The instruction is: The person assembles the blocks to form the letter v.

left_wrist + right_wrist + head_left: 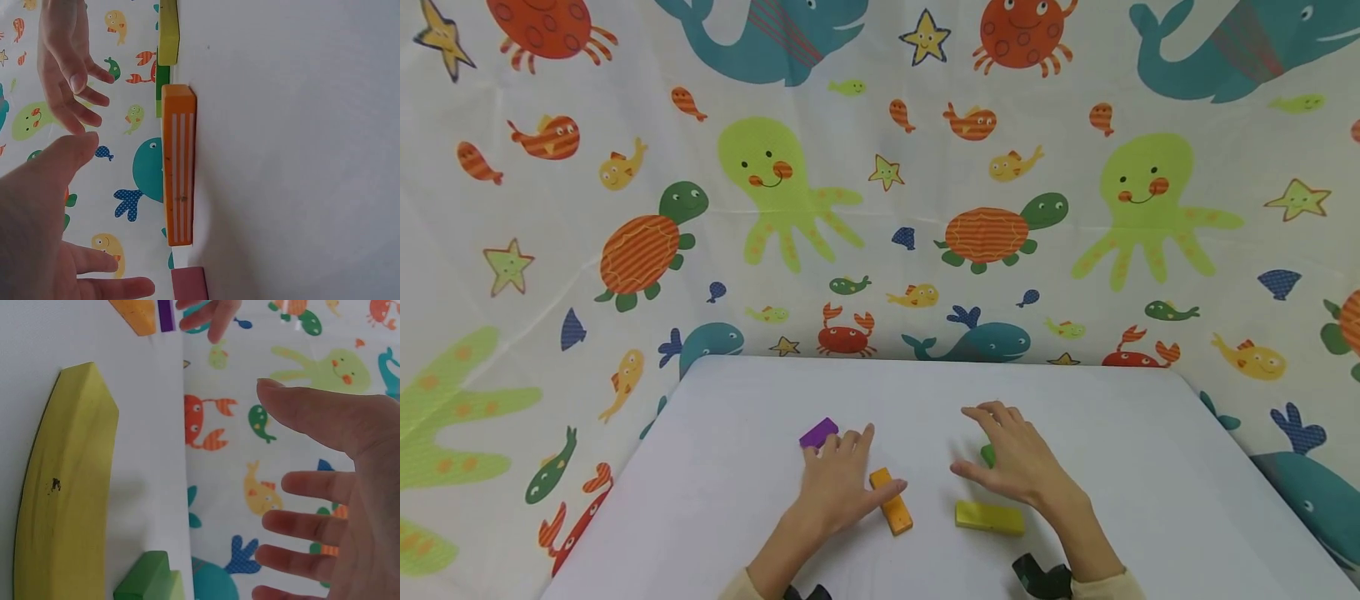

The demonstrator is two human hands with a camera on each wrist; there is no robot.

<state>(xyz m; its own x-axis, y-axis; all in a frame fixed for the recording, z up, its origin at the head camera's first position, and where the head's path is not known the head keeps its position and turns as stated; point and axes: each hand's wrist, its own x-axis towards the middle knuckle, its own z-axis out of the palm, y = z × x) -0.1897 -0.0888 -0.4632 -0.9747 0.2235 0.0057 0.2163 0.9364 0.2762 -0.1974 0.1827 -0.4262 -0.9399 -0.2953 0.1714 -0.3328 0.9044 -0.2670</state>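
In the head view my left hand (842,479) hovers with fingers spread, its fingertips by a purple block (818,432) and its thumb over an orange block (897,510). White stripes mark one side of the orange block (181,169) in the left wrist view. My right hand (1022,462) is spread above the table, partly covering a green block (988,454). A longer yellow block (989,517) lies nearer me, below that hand. The right wrist view shows the yellow block (69,487) apart from my fingers (312,525). Neither hand holds anything.
The blocks lie on a white table (700,500). Behind it hangs a cloth (880,208) printed with sea animals. A dark pink block (189,283) shows at the left wrist view's lower edge. A light green piece (177,585) adjoins the green block in the right wrist view.
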